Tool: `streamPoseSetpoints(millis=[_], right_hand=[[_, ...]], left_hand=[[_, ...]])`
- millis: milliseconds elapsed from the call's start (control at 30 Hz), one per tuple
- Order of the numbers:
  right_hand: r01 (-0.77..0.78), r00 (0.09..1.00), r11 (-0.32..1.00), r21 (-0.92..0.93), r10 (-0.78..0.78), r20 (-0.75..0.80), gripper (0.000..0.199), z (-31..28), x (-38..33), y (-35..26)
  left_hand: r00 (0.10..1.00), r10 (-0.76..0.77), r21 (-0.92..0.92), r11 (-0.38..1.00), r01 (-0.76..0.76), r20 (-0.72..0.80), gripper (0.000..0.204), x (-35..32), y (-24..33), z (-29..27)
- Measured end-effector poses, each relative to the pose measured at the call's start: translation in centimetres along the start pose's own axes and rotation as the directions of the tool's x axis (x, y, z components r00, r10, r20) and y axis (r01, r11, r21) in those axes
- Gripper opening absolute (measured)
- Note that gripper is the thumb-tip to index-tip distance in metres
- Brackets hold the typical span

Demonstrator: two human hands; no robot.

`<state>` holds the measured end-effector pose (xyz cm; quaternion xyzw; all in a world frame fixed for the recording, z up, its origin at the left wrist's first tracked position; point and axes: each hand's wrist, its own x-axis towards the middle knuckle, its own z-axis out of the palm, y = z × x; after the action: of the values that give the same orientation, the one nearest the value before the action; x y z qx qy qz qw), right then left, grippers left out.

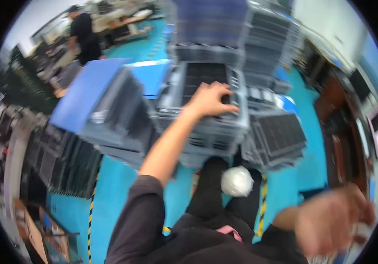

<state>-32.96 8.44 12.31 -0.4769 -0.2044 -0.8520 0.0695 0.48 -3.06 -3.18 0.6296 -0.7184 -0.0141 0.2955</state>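
My left hand [210,100] reaches forward onto a stack of grey plastic trays [198,127]. It rests over the dark top surface [206,75] of that stack, thumb spread away from the curled fingers. I see nothing held in it, though the fingertips partly hide what lies under them. At the lower right, my right hand [330,220] is raised apart from the stacks and smeared by motion, so its fingers cannot be read. A shiny whitish round thing [237,181], perhaps a roll of clear film, shows in front of my legs.
Blue-topped trays [92,92] stand stacked at left, a lower dark-topped stack [279,136] at right. Tall tray stacks [209,26] rise behind. Yellow-black tape [91,224] marks the turquoise floor [123,198]. A person in black [83,35] stands far left.
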Motion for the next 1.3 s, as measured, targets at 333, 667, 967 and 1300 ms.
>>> streamPoseSetpoints(millis=[333,667,967,1300], right_hand=[[-0.908,-0.119,-0.023,-0.419,0.972,0.204,0.023,-8.5,-18.1,8.6],[-0.869,-0.234,-0.067,-0.49,0.929,0.288,0.025,-9.1,-22.7,8.1],[-0.874,-0.292,-0.154,-0.46,0.924,0.246,0.025,-7.5,-21.6,10.7],[-0.828,-0.385,-0.221,-0.515,0.892,0.236,0.032,-7.3,-20.5,11.8]], left_hand=[[0.987,-0.115,-0.028,0.992,0.119,0.113,0.073,1.4,-0.9,1.0],[0.989,-0.121,-0.012,0.992,0.122,0.091,0.056,-0.1,-0.6,1.5],[0.992,-0.125,-0.345,0.933,0.105,-0.036,0.026,0.5,-1.2,0.7],[1.0,0.017,-0.131,0.991,-0.015,0.012,0.02,0.0,2.6,-0.5]])
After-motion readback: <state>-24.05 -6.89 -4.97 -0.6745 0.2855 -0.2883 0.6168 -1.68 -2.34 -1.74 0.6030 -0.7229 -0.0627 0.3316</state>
